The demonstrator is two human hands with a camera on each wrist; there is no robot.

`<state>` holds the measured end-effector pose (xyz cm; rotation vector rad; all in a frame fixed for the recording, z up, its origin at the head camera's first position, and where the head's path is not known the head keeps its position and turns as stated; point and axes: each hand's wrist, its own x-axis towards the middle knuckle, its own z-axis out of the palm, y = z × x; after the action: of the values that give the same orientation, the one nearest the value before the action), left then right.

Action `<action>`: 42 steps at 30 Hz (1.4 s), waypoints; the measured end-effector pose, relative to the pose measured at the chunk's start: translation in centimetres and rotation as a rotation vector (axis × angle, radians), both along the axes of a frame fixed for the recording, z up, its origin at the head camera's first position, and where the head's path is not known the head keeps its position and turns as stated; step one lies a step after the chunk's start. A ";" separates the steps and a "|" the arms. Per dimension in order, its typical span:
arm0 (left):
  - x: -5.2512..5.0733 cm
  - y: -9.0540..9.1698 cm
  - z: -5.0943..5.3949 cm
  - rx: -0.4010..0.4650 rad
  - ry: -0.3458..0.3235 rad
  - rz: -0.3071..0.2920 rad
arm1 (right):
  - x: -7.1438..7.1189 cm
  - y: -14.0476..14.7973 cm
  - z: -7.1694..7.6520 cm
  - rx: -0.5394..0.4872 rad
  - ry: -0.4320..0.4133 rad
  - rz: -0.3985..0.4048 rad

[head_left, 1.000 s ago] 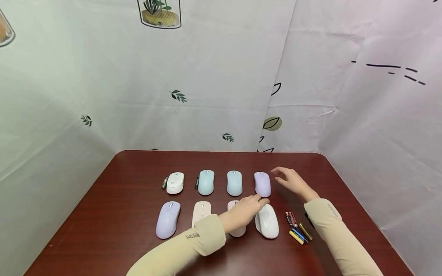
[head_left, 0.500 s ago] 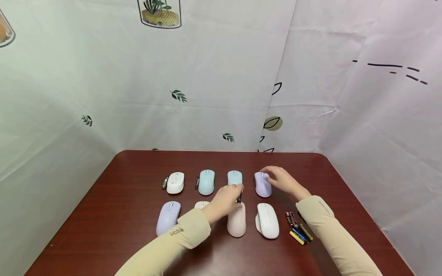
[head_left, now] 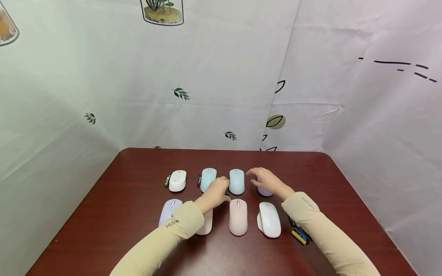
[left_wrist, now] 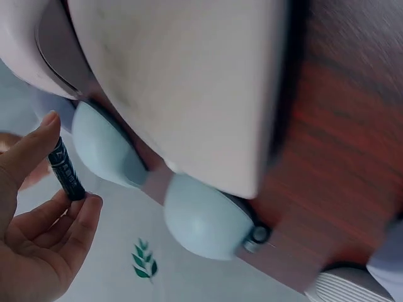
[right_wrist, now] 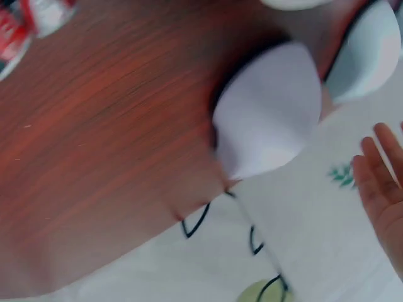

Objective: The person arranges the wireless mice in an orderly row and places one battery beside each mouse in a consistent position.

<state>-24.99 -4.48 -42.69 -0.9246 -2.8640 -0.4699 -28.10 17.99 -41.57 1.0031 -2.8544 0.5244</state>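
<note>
My left hand (head_left: 215, 193) pinches a dark AA battery (left_wrist: 67, 170) between thumb and fingertips. In the head view, that hand is just left of the right-hand light blue mouse (head_left: 236, 182). Another light blue mouse (head_left: 208, 178) lies past its knuckles, partly covered. My right hand (head_left: 268, 181) is over a purple mouse (head_left: 265, 193) and hides most of it. In the right wrist view, the extended fingers (right_wrist: 378, 179) hold nothing and are apart from the purple mouse (right_wrist: 271, 113).
Front row: a lilac mouse (head_left: 168, 211), a cream mouse (head_left: 207, 225), a pink mouse (head_left: 238, 217) and a white mouse (head_left: 270, 220). A smaller white mouse (head_left: 177, 180) has a green battery (head_left: 167, 180) beside it. Several loose batteries (head_left: 300, 234) lie under the right forearm.
My left hand has moved left from above the front white mouse, carrying the battery visible half a second ago. My right hand has moved left, across the purple mouse.
</note>
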 end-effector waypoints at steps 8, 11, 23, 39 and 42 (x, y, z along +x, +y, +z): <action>-1.9 0.1 0.4 -0.004 -0.031 0.067 | -0.9 -2.4 0.6 0.037 -0.080 -0.093; -2.5 0.3 0.4 -0.030 -0.016 0.065 | -1.7 -3.3 0.7 0.063 -0.140 -0.132; -4.0 1.2 -0.1 -0.091 -0.005 0.146 | -3.4 -6.0 0.4 0.157 -0.317 -0.272; -5.3 2.1 -0.9 -0.123 -0.095 0.251 | -3.5 -8.1 1.0 0.247 -0.333 -0.309; -5.7 2.3 -0.8 -0.116 -0.156 0.285 | -3.6 -8.2 1.1 0.250 -0.340 -0.311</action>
<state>-30.72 -2.19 -43.47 -0.4974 -3.1243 -0.3638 -31.69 9.84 -40.46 0.5112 -3.3589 0.3425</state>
